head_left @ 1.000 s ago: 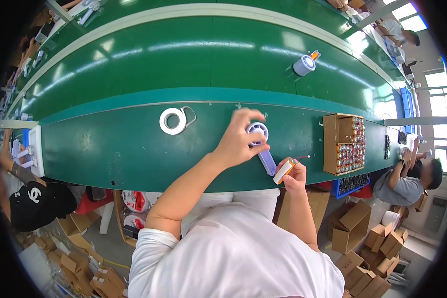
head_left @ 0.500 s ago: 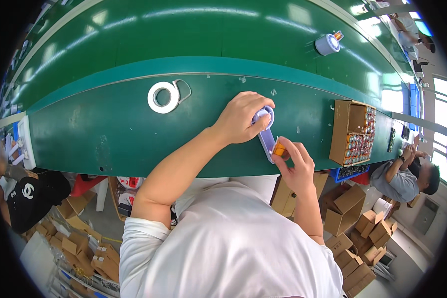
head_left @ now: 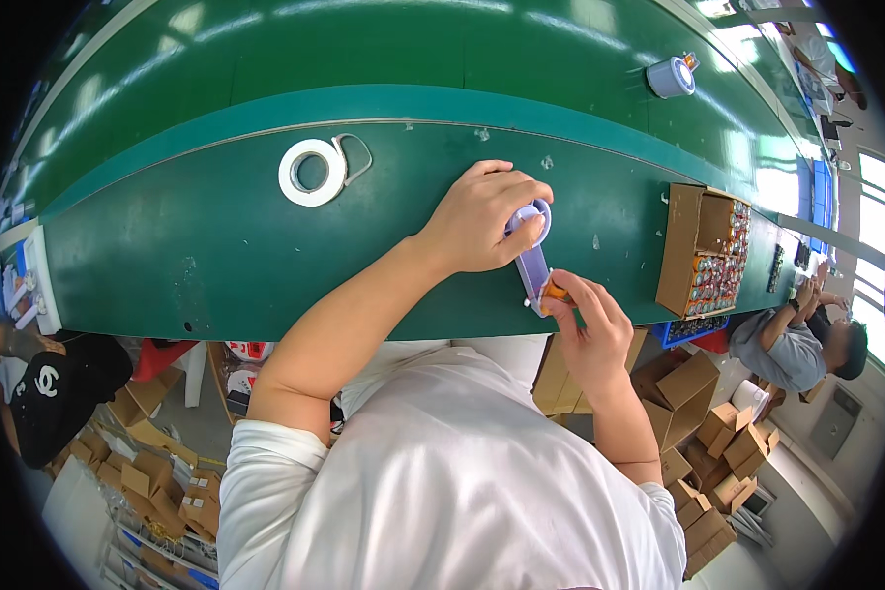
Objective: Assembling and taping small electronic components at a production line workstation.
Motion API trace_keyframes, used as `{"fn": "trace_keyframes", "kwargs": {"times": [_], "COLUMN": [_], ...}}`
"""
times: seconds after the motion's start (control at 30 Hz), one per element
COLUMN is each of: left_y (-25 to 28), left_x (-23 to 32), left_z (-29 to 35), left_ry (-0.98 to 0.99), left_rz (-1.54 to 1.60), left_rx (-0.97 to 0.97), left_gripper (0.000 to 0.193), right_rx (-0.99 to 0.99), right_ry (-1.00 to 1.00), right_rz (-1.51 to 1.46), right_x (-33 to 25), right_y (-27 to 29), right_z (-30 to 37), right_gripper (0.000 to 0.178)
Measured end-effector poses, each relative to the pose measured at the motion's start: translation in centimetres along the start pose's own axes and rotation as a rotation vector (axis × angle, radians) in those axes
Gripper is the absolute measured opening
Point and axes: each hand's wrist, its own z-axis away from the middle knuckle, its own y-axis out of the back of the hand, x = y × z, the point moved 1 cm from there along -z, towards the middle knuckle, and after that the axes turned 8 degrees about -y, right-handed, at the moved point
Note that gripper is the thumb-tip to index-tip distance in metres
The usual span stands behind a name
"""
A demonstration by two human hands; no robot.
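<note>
My left hand [head_left: 484, 218] is closed around the round end of a lavender plastic housing with a long handle [head_left: 531, 269], with the thumb over its ring-shaped head. The handle points down toward the bench's near edge. At its lower end, my right hand [head_left: 597, 323] pinches a small orange cylinder [head_left: 558, 292] between thumb and fingers, against or very close to the handle's tip. The fingers partly hide the cylinder and the contact.
On the green bench [head_left: 364, 265] a roll of white tape [head_left: 292, 189] lies at the left, its loose end curled. A cardboard box [head_left: 680, 254] of several orange cylinders stands at the right. Farther back is a pale lavender cup-shaped part [head_left: 671, 79]. Co-workers sit at both sides.
The whole view has shifted a little, so the bench things sit higher. Both hands keep their grip, and the orange cylinder stays at the handle's lower end.
</note>
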Motion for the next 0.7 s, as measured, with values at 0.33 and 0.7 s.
{"fn": "trace_keyframes", "kwargs": {"times": [0.33, 0.7], "left_y": [0.4, 0.1], "left_x": [-0.1, -0.4], "left_z": [-0.2, -0.1], "left_ry": [0.085, 0.024], "left_rz": [0.063, -0.024], "left_rx": [0.081, 0.115], "left_gripper": [0.021, 0.018], "right_rx": [0.359, 0.381], "right_ry": [0.246, 0.107], "right_rz": [-0.149, -0.131], "right_x": [1.6, 1.2], "right_y": [1.0, 1.5], "right_z": [2.1, 1.5], "right_gripper": [0.035, 0.033]}}
